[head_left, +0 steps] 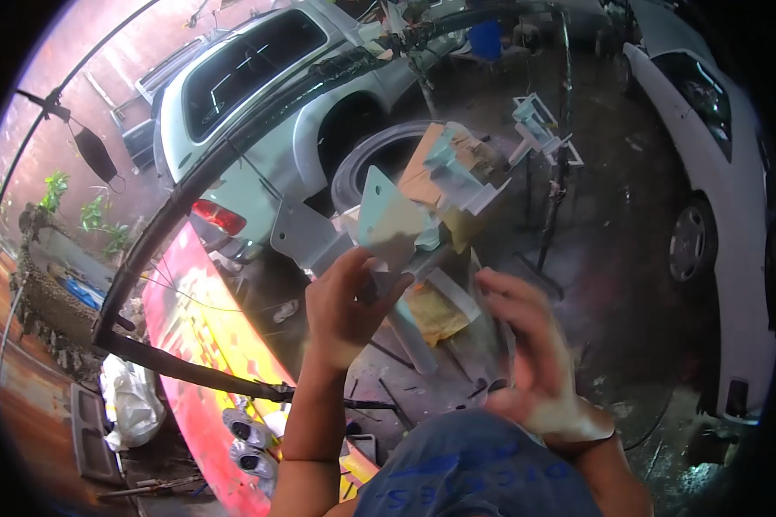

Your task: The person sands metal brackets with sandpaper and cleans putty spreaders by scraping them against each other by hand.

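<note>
Ahead of me are grey painted metal brackets with bolt holes, one of them an upright bracket plate (pixel 386 220) with a slanted top. My left hand (pixel 343 302) is curled at its lower edge, thumb and fingers closed on the metal. To its left an angled bracket flange (pixel 306 234) sticks out. My right hand (pixel 533 353) is held apart on the right, fingers stretched and a little blurred, with nothing visible in them. Between and below the hands lies a piece of yellowish paper (pixel 435 312) by a light grey strip. Another grey bracket (pixel 461 177) rests farther back near brown cardboard (pixel 424 172).
A dark bent pipe frame (pixel 168 202) arches around the work; a small white bracket (pixel 539 129) hangs from it. A silver pickup (pixel 297 142) stands behind, a white car (pixel 707 172) at right. A tyre (pixel 347 179), colourful panel (pixel 198 319) and shoes (pixel 252 444) are near.
</note>
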The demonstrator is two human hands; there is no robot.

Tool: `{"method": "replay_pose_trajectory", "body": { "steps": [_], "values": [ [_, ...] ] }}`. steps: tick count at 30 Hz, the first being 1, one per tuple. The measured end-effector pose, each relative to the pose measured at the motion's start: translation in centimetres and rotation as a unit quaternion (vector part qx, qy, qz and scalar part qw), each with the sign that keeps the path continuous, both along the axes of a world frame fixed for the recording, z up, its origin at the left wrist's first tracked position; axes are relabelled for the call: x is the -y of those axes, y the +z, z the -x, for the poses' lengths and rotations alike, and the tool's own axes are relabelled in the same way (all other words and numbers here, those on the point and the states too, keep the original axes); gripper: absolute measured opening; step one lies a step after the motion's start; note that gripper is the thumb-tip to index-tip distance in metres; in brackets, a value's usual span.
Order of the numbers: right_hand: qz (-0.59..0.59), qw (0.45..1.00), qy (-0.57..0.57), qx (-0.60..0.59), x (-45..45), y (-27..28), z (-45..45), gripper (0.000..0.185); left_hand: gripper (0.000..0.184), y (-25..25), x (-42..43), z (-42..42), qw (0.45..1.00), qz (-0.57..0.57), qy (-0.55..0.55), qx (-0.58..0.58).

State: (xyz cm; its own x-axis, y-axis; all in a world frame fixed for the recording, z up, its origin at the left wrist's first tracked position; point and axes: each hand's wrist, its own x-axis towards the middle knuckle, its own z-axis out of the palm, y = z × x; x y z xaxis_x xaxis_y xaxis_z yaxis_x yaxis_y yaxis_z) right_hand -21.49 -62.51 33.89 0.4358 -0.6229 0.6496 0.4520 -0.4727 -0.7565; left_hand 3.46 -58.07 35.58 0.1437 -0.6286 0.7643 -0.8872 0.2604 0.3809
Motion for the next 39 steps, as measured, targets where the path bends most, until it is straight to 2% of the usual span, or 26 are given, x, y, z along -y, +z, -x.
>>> {"method": "replay_pose_trajectory", "body": {
  "steps": [1,2,5,7,9,10,11,12,14,16,19,22,25,28,31,37,39],
  "values": [
    [-0.171,0.975,0.085,0.113,0.1,-1.3,0.6,0.073,0.047,-0.3,0.2,0.0,1.0,-0.004,0.004,-0.01],
    [-0.333,0.903,0.164,0.218,0.2,-1.7,1.1,0.073,0.047,-0.6,0.3,-0.1,1.0,-0.008,0.007,-0.019],
    [-0.229,0.968,0.038,0.09,-0.1,0.2,2.6,0.064,0.046,-0.5,0.5,0.0,0.999,-0.028,0.029,-0.009],
    [-0.148,0.988,-0.044,0.004,-0.5,2.1,3.5,0.058,0.046,-0.2,0.4,0.3,1.0,-0.006,0.01,-0.009],
    [-0.104,0.992,-0.063,0.043,-2.1,4.4,1.5,0.036,0.044,0.5,0.4,0.7,1.0,0.015,-0.012,-0.003],
    [0.046,0.993,-0.108,-0.03,-1.4,4.9,1.7,0.034,0.044,0.6,0.4,0.6,1.0,0.005,-0.011,0.001],
    [0.195,0.964,-0.15,-0.099,-0.2,5.3,2.0,0.033,0.044,0.7,0.3,0.4,1.0,-0.007,-0.01,0.007],
    [0.339,0.908,-0.186,-0.163,0.6,5.9,2.0,0.032,0.044,0.8,0.3,0.3,1.0,-0.018,-0.011,0.014],
    [0.444,0.832,-0.256,-0.214,0.8,7.2,1.8,0.04,0.045,1.1,0.3,0.2,0.999,-0.026,-0.017,0.02],
    [0.533,0.744,-0.304,-0.266,0.7,8.4,2.0,0.045,0.046,1.5,0.2,0.4,0.999,-0.036,-0.012,0.026],
    [0.589,0.681,-0.321,-0.294,0.6,9.1,1.8,0.051,0.047,2.1,-0.3,0.8,0.998,-0.061,0.004,0.028],
    [0.607,0.658,-0.327,-0.304,0.7,9.2,1.6,0.05,0.046,2.4,-0.6,1.1,0.997,-0.07,0.01,0.023],
    [0.584,0.691,-0.307,-0.295,0.4,9.7,0.8,0.04,0.041,2.4,-0.8,1.1,0.998,-0.061,0.001,0.03],
    [0.599,0.671,-0.308,-0.31,1.2,9.2,0.7,0.048,0.041,2.8,-1.2,1.3,0.997,-0.069,0.003,0.033],
    [0.601,0.682,-0.283,-0.305,1.5,8.7,0.6,0.049,0.04,3.1,-1.5,1.3,0.996,-0.081,0.002,0.024],
    [0.525,0.771,-0.224,-0.282,0.3,7.9,1.4,0.047,0.04,3.0,-1.8,1.0,0.997,-0.078,-0.003,0.003],
    [0.484,0.819,-0.2,-0.235,0.5,6.5,2.1,0.045,0.041,2.7,-1.9,1.0,0.997,-0.071,0.012,0.003]
  ]
}}
